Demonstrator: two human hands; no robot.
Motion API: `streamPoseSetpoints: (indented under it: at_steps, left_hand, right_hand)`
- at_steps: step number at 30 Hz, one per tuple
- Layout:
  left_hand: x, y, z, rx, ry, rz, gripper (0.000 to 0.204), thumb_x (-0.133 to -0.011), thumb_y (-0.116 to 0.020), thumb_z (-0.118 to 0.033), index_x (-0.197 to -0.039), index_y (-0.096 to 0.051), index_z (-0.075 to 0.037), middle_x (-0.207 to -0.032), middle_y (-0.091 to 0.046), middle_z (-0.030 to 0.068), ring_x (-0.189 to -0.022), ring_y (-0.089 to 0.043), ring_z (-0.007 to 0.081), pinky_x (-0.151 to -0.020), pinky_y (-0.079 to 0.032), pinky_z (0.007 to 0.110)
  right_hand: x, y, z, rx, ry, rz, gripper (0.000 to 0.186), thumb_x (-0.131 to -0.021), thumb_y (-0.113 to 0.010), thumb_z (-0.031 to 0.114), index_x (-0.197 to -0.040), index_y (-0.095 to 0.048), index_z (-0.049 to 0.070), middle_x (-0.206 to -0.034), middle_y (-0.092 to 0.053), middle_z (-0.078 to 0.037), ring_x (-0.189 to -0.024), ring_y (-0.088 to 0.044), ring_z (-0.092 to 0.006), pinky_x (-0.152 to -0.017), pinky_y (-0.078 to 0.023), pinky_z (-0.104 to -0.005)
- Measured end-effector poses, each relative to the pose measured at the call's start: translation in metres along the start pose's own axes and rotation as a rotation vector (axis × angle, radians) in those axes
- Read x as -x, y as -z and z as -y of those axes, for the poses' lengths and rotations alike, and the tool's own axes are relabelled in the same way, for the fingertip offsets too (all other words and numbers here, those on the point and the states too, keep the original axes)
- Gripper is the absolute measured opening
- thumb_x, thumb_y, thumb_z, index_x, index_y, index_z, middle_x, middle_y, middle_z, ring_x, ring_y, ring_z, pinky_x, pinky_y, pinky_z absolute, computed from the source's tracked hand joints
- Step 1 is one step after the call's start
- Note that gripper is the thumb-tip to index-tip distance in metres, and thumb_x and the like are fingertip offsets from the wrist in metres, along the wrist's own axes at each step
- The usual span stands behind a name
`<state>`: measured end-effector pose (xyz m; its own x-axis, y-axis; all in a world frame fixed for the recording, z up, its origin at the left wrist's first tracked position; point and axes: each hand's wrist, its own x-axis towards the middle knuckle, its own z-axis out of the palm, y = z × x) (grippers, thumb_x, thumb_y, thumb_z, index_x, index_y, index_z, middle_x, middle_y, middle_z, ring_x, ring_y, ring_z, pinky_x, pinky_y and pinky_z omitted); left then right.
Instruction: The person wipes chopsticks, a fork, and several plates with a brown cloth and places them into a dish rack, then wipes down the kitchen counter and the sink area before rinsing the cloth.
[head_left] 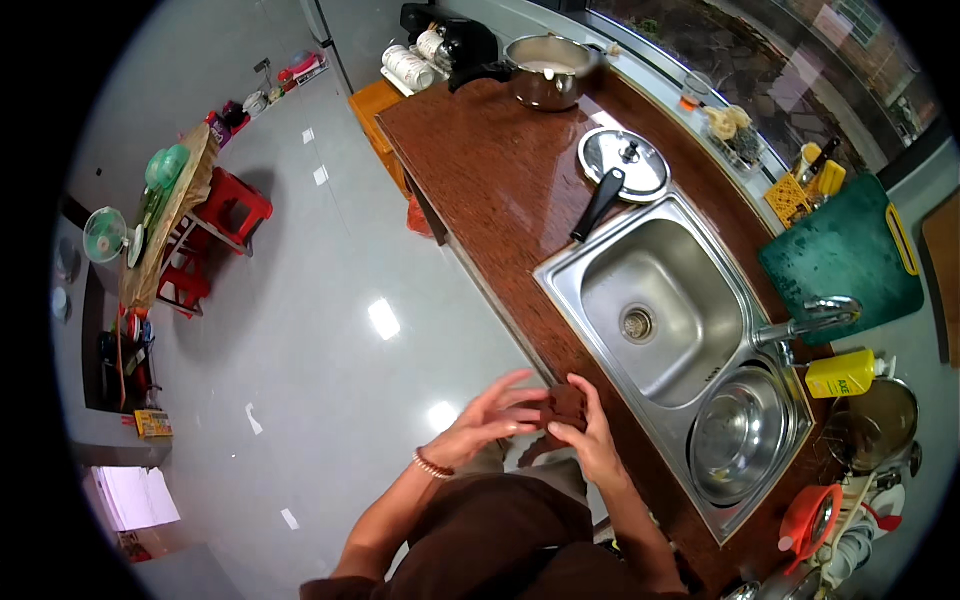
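In front of my body, at the counter's near edge, a dark brown cloth (566,407) is bunched up. My right hand (596,440) is closed round it, with the thumb on the near side and the fingers behind. My left hand (484,421), a bead bracelet on its wrist, has its fingers apart, their tips at the cloth's left side. Whether those fingers press on it I cannot tell. To the right of my hands is a steel sink (600,275), and a steel bowl (738,440) sits in its smaller basin.
A pan lid (640,165) with a black handle lies beyond the sink, near a pot (548,88). The tap (810,322), a yellow bottle (842,374) and a green cutting board (840,260) stand along the right. Red stools (235,208) are by a table at left.
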<state>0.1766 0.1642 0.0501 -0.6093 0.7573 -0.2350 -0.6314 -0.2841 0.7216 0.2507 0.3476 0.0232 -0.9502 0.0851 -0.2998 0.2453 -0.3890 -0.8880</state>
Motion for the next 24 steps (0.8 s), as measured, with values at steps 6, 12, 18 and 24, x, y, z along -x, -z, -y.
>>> streamPoseSetpoints:
  at_steps: [6,12,18,24]
  left_hand:
    - [0.047,0.101,-0.044,-0.14,-0.116,-0.461,0.046,-0.087,-0.054,-0.021,-0.128,-0.041,-0.006,-0.116,-0.053,0.0134,-0.104,-0.054,0.0231,-0.087,-0.045,0.036]
    - [0.026,0.141,-0.049,-0.084,0.003,-0.636,0.034,-0.089,-0.052,-0.023,-0.119,-0.049,-0.005,-0.108,-0.057,0.0114,-0.096,-0.057,0.0205,-0.084,-0.047,0.033]
    - [-0.041,0.146,-0.069,-0.095,0.08,-0.574,0.031,-0.09,-0.051,-0.021,-0.117,-0.05,-0.004,-0.105,-0.059,0.0104,-0.095,-0.058,0.0194,-0.084,-0.048,0.032]
    - [-0.083,0.165,-0.091,-0.137,0.141,-0.624,0.031,-0.09,-0.052,-0.021,-0.116,-0.051,-0.004,-0.104,-0.06,0.0097,-0.094,-0.059,0.0189,-0.084,-0.048,0.032]
  right_hand:
    - [-0.142,-0.038,0.024,0.569,0.34,-0.129,0.057,-0.075,-0.065,0.009,-0.125,-0.039,0.001,-0.118,-0.046,-0.018,-0.111,-0.045,-0.0306,-0.095,-0.036,-0.0384]
    - [-0.298,-0.064,-0.031,1.434,0.732,0.193,0.052,-0.085,-0.053,0.025,-0.132,-0.038,0.006,-0.141,-0.027,-0.021,-0.124,-0.029,-0.0437,-0.104,-0.023,-0.0504]
    - [-0.438,-0.078,-0.006,1.529,0.77,0.268,0.052,-0.088,-0.046,0.038,-0.136,-0.037,0.021,-0.145,-0.019,-0.018,-0.13,-0.024,-0.0397,-0.106,-0.015,-0.0533]
    - [-0.559,-0.021,0.04,1.782,0.624,-0.133,0.059,-0.091,-0.03,0.051,-0.142,-0.024,0.022,-0.148,-0.014,-0.014,-0.135,-0.015,-0.0322,-0.106,-0.005,-0.0573]
